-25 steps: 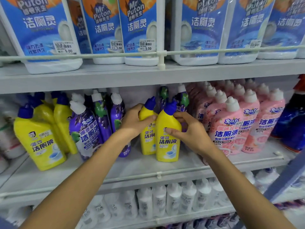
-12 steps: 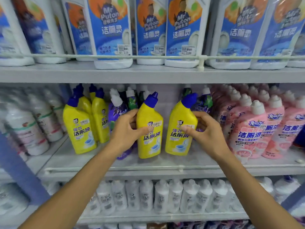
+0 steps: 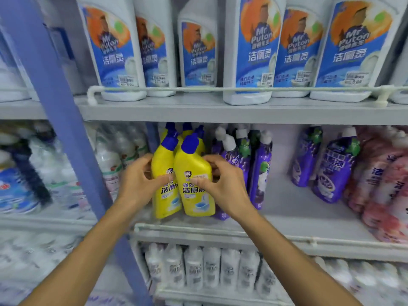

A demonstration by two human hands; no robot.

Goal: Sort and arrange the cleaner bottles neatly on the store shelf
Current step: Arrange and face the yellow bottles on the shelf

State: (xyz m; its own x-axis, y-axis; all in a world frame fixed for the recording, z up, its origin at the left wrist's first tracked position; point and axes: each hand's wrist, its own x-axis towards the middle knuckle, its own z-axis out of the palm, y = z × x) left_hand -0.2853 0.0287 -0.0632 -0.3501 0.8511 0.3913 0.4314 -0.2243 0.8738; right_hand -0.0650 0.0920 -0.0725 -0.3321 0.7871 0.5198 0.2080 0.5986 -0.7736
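**Shelf unit.** A blue upright post [image 3: 66, 129] runs top to bottom at the left. Right of it are three levels: top shelf [image 3: 220, 111], middle shelf [image 3: 309, 219] and a lower level. A white guard rail [image 3: 242, 233] runs along the near edge of the middle shelf.

**Stock.**
- Large white bottles [image 3: 258, 51] with blue labels stand upright in a row on the top shelf.
- Pink bottles [image 3: 379, 184] fill the far right of the middle shelf.
- Left of the pink bottles stands a purple group [image 3: 331, 168].
- A second purple group [image 3: 260, 168] stands just right of the hands.
- Small white bottles [image 3: 212, 268] line the lower level.

**Task items.** Two yellow bottles are at the left end of the middle shelf, just right of the post.
- The left yellow bottle [image 3: 163, 164] and the right yellow bottle [image 3: 194, 164] touch side by side.
- Each long axis is near vertical, with the top leaning slightly left.
- The blue caps point up and the labels face near.
- More yellow bottles [image 3: 187, 129] stand directly behind them.
- It cannot be determined whether the two bases rest on the shelf.

**Hands.**
- The left hand [image 3: 136, 180] grips the left yellow bottle, fingers curled at its left side and thumb across the front.
- The right hand [image 3: 225, 184] grips the right yellow bottle, fingers round its right side and thumb on the label.

**Clearance.** A bare strip of shelf [image 3: 280, 195] lies between the two purple groups. The post bounds the left side.
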